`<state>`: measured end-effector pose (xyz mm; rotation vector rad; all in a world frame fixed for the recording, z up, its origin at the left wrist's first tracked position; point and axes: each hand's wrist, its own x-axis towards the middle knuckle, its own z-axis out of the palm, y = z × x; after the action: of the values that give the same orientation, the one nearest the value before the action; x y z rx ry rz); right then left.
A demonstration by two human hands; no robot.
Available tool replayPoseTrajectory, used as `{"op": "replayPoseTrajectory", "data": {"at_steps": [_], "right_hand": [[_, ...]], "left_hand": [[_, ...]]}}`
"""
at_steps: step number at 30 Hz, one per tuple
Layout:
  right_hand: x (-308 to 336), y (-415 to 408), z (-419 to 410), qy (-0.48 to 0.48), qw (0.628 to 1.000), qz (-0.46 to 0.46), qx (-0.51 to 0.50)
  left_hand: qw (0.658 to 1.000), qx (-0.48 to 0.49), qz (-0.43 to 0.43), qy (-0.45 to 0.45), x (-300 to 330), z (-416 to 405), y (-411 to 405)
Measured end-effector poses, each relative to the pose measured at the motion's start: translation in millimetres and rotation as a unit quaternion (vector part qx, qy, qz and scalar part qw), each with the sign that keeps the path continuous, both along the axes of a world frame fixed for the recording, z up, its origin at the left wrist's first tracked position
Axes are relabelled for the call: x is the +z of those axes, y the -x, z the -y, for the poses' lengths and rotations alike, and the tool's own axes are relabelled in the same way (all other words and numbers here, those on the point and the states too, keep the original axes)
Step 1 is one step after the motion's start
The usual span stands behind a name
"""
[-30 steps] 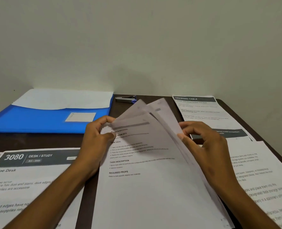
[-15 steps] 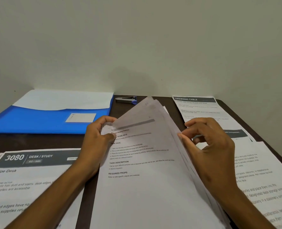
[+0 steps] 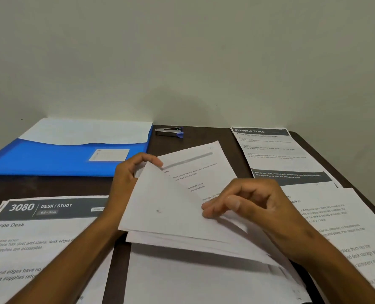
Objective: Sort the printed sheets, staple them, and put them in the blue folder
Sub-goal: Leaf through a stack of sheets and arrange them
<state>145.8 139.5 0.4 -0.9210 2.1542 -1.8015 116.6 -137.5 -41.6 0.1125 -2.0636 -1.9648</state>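
Note:
A fanned stack of printed sheets (image 3: 182, 216) is lifted over the dark desk in front of me. My left hand (image 3: 129, 178) pinches its top-left corner. My right hand (image 3: 248, 202) pinches the folded-back top sheets at their right edge, showing their blank backs. The blue folder (image 3: 50, 159) lies at the back left with white paper sticking out of it. A small stapler (image 3: 170, 131) sits by the wall, between the folder and the "Dressing Table" sheet (image 3: 270, 150).
A "3080 Desk / Study, Wipe Desk" stack (image 3: 39, 233) lies at the front left. More printed sheets (image 3: 340, 227) cover the right side up to the desk's right edge (image 3: 358, 176). The wall stands directly behind the desk.
My right hand has flipped the top sheets over toward me and to the left, so their blank backs show and a lower printed page is uncovered. My left hand stays on the corner.

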Motion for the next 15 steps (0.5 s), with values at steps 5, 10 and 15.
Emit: {"op": "replayPoseTrajectory", "data": {"at_steps": [5,10,15], "right_hand": [[-6,15,-6,0.005,0.98,-0.057,-0.192],[-26,34,-20,-0.166,0.913,-0.118,-0.354],[-31,34,-14,-0.148,0.928,-0.084,-0.332]], "left_hand": [[0.999,0.019,-0.001,0.048,-2,-3,-7],[0.998,0.024,-0.014,0.054,-3,-1,-7],[0.991,-0.023,-0.047,0.125,-5,14,-1]]}}
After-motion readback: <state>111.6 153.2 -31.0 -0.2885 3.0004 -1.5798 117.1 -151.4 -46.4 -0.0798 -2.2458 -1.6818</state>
